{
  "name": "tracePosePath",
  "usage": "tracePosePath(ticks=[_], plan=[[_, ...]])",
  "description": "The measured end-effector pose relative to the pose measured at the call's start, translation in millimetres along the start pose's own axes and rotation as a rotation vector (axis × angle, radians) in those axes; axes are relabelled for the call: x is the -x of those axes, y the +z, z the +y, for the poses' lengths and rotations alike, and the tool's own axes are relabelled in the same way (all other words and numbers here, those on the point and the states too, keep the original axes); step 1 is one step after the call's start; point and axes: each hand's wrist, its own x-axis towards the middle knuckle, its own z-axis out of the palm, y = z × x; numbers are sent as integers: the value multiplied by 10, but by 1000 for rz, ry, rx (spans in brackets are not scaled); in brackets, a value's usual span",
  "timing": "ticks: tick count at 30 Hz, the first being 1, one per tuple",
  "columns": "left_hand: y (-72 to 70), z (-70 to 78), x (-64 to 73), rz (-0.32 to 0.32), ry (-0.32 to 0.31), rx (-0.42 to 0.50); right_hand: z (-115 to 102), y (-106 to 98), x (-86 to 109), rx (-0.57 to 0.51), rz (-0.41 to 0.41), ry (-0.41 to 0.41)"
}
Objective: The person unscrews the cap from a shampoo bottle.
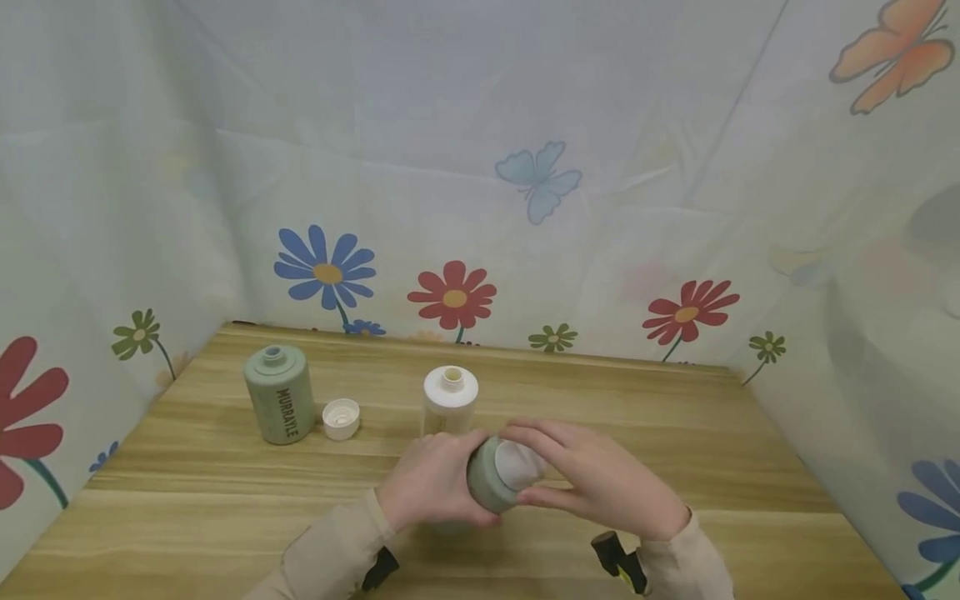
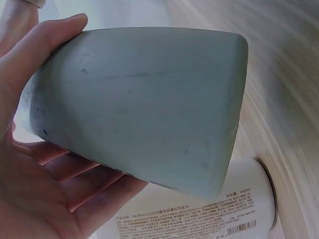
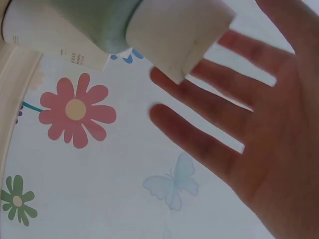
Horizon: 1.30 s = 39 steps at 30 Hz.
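Observation:
My left hand (image 1: 435,483) grips a green bottle (image 1: 487,479), tilted with its top to the right; the left wrist view shows its smooth side (image 2: 144,99) between thumb and fingers. A white cap (image 1: 519,465) sits at the bottle's top. My right hand (image 1: 600,479) holds this cap between thumb and fingers; in the right wrist view its other fingers (image 3: 199,134) spread out by the cap (image 3: 177,37). Just behind the hands, a white bottle (image 1: 450,389) stands upright with a bare neck.
A second green bottle (image 1: 281,400), lettered MURRAYLE, stands uncapped at the left of the wooden table (image 1: 187,500). Beside it lies a loose white cap (image 1: 341,419). A flower-printed curtain (image 1: 420,167) encloses the back and sides. Dark wrist mounts (image 1: 618,560) sit at both sleeves.

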Motion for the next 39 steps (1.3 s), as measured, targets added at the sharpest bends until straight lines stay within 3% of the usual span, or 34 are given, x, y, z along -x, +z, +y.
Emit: tracePosePath(ticks=[5, 12, 17, 24, 27, 30, 35, 39], plan=[[18, -5, -3, 3, 0, -13, -37, 49, -39, 101, 83, 129], [45, -16, -1, -11, 5, -6, -23, 83, -40, 121, 33, 217], [48, -28, -1, -25, -2, -2, -2, 75, -42, 111, 0, 155], [55, -40, -8, -39, 1, 2, 52, 4, -20, 43, -25, -68], [56, -38, -9, -40, 6, 4, 57, -9, -14, 16, -26, -99], [54, -34, -10, -33, 10, 2, 43, -14, -11, -15, -52, -13], [51, -29, -14, -27, 12, 16, 28, -10, -16, -82, -154, 241], [60, -33, -16, -26, 15, 22, 43, 25, -19, -69, -177, 303]])
